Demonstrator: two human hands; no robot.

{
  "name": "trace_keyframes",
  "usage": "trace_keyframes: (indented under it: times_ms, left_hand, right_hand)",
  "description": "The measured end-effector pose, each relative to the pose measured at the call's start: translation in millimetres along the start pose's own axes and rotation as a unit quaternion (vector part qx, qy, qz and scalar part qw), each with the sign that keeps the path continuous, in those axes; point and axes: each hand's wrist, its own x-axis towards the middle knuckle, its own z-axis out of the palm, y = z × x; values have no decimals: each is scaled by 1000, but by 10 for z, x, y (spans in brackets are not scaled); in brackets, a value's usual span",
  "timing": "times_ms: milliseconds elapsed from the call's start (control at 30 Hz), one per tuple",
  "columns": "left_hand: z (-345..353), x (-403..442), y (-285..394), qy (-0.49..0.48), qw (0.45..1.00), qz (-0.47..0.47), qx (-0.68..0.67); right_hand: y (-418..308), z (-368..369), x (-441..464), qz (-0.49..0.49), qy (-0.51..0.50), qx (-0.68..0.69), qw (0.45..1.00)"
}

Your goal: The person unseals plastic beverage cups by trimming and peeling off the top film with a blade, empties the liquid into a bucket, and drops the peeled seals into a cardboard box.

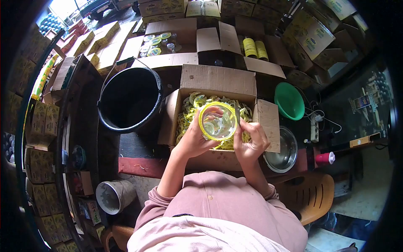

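My left hand is wrapped round a clear plastic cup with a yellow rim, its round end turned up towards me. My right hand is closed in a pinch at the cup's right side. From its fingers a thin dark blade points up along the rim; its handle is hidden. Both hands are above an open cardboard box. Inside that box lies a heap of yellow and whitish plastic scraps.
A black bucket stands left of the box. On the right are a green basin, a metal bowl, a pink thread spool and a power strip. Open cartons hold cups and yellow rolls behind.
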Motion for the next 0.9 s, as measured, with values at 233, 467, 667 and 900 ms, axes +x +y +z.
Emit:
trace_keyframes:
  times_ms: [233, 467, 667, 900]
  left_hand:
    - [-20, 2, 33, -47, 998, -6, -37]
    - [-25, 48, 2, -71, 992, -19, -100]
    - [124, 97, -18, 28, 994, -9, -104]
    - [85, 53, -122, 47, 997, 3, -66]
  right_hand:
    - [88, 13, 65, 6, -19, 63, 998]
    - [103, 26, 88, 14, -23, 85, 996]
    - [122, 61, 50, 29, 17, 92, 995]
    - [35, 16, 4, 10, 4, 38, 999]
